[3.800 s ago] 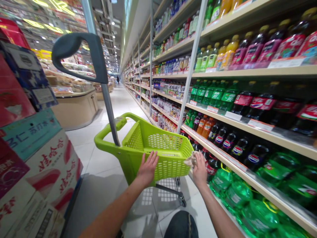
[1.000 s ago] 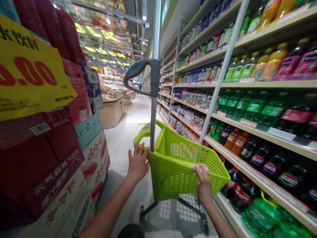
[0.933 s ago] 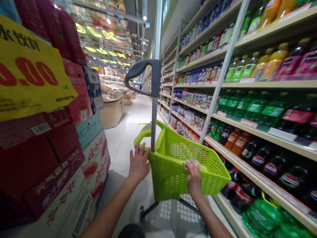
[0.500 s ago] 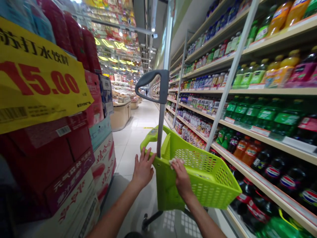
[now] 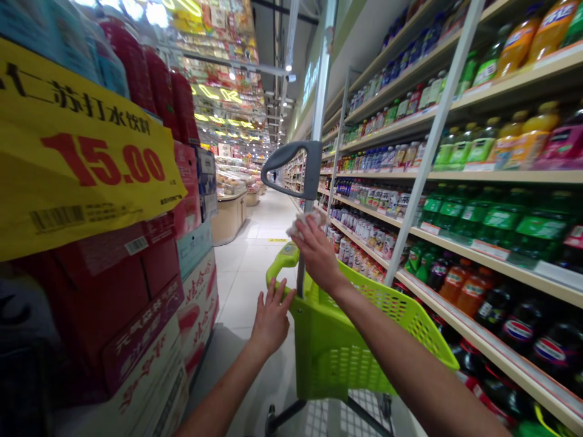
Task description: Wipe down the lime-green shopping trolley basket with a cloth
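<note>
A lime-green shopping trolley [image 5: 337,370] with a perforated basket stands in front of me. A metal pole [image 5: 324,79] rises from its near end, and a grey loop handle [image 5: 312,171] is fixed partway up. My left hand [image 5: 272,321] has its fingers spread, their tips against the trolley's upper edge beside the pole's foot. My right hand [image 5: 319,255] presses a crumpled whitish tissue [image 5: 296,224] at the pole, just below the grey handle. The forearm crosses over the basket and hides part of it.
Shelves of drink bottles [image 5: 496,212] line the right side. At left, stacked drink cartons [image 5: 132,303] carry a yellow price sign [image 5: 91,164]. The tiled aisle [image 5: 255,233] runs ahead past a wooden display counter [image 5: 228,218].
My right hand has gone up with the tissue, from the basket's rim to the pole below the grey handle. My left hand stays on the trolley's edge; the view has shifted slightly.
</note>
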Motion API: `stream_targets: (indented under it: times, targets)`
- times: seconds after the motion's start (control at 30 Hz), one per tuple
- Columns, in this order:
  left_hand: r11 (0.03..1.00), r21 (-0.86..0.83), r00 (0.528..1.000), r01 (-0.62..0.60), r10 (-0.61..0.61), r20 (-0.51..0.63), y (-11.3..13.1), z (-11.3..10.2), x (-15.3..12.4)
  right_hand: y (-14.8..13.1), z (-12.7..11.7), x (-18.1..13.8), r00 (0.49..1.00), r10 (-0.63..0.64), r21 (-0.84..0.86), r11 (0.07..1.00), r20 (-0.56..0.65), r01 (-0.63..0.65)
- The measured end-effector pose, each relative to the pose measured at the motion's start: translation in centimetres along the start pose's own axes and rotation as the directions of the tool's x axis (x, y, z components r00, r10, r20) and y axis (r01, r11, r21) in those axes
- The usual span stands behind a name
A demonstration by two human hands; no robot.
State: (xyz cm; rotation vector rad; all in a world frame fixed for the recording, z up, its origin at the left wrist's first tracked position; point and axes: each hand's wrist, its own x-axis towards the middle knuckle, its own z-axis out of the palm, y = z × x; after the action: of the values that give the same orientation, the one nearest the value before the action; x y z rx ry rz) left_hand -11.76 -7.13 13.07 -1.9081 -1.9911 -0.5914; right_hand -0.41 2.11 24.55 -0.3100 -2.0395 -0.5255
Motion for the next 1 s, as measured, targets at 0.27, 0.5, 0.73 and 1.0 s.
stream_targets:
  times: [0.27, 0.5, 0.73, 1.0]
  targets:
    - [0.999, -0.046, 1.000, -0.013, 0.014, 0.018, -0.2, 0.1, 0.2, -0.9, 1.3, -9.0, 0.954, -0.163, 0.038, 0.987, 0.252, 0.159]
    - [0.995, -0.101, 1.000, -0.020, 0.021, 0.006, 0.0, 0.1, 0.4, 0.1, 0.4, -0.9, 0.994, 0.102, 0.086, 0.991, -0.040, -0.098]
    - [0.959, -0.254, 0.992, -0.126, 0.118, -0.046, -1.3, 0.2, 0.3, -4.5, 4.0, -14.4, 0.979, 0.159, 0.312, 0.931, 0.127, -0.192]
    - [0.944, -0.282, 0.985, -0.170, 0.160, -0.060, -2.1, 0.0, 0.0, -9.6, 7.3, -26.5, 0.914, 0.203, 0.200, 0.937, 0.352, -0.286]
